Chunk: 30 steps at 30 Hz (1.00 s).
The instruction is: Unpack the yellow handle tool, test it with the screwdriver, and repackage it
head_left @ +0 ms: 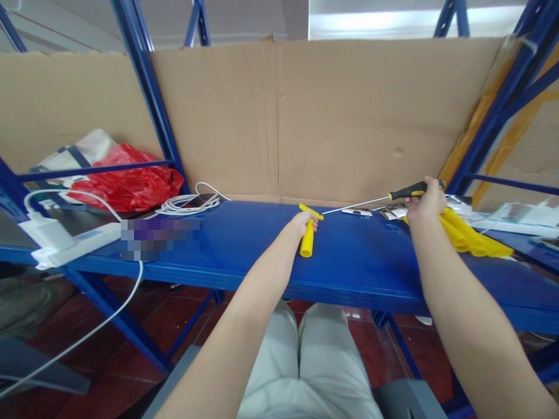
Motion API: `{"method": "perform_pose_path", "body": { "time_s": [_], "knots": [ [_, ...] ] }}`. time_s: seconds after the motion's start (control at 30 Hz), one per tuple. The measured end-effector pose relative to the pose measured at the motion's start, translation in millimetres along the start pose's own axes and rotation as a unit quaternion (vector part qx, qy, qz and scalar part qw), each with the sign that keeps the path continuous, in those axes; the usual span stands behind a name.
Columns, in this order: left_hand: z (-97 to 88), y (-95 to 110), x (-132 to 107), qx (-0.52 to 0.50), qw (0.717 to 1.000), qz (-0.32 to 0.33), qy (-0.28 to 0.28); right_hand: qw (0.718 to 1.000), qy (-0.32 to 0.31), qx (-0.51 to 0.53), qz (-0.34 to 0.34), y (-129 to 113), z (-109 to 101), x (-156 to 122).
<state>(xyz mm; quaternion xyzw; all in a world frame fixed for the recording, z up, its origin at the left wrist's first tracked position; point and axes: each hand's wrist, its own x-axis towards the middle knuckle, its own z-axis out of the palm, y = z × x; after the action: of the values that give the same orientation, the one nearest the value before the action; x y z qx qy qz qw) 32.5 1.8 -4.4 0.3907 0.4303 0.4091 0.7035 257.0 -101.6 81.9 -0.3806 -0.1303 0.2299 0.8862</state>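
Note:
My left hand point(306, 221) is closed around a yellow plastic tube piece point(307, 244), whose round end points down toward the shelf's front edge. A thin yellow part sticks out above my fingers. In my right hand point(427, 202) is a screwdriver point(406, 191) with a black and yellow handle. Its long metal shaft slants down to the left, and the tip meets or nearly meets the yellow piece by my left fingers; exact contact is too small to tell. More yellow tubes point(469, 233) lie beside my right wrist.
The blue shelf point(257, 238) has a cardboard sheet point(332, 116) behind it. On the left are a power strip point(87, 244), a coiled white cable point(192, 203) and a red plastic bag point(131, 180). Small flat packets point(393, 212) lie near my right hand.

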Motion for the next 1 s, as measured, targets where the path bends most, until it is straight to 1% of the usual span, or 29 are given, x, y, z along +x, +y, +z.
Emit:
{"method": "perform_pose_path", "body": {
  "time_s": [0.13, 0.47, 0.8, 1.0],
  "knots": [
    [0.9, 0, -3, 0.008, 1.000, 0.006, 0.002, 1.000, 0.018, -0.003, -0.005, 3, 0, 4],
    [1.3, 1, -4, 0.022, 1.000, 0.009, 0.008, 1.000, 0.017, 0.016, 0.005, 0, -1, 3],
    [2.1, 2, -6, 0.028, 1.000, -0.002, 0.001, 1.000, 0.001, 0.028, 0.000, 11, -5, 25],
    [7.4, 4, -19, 0.033, 0.999, -0.017, 0.000, 0.999, -0.019, 0.036, 0.003, 16, -8, 38]
  ]
}}
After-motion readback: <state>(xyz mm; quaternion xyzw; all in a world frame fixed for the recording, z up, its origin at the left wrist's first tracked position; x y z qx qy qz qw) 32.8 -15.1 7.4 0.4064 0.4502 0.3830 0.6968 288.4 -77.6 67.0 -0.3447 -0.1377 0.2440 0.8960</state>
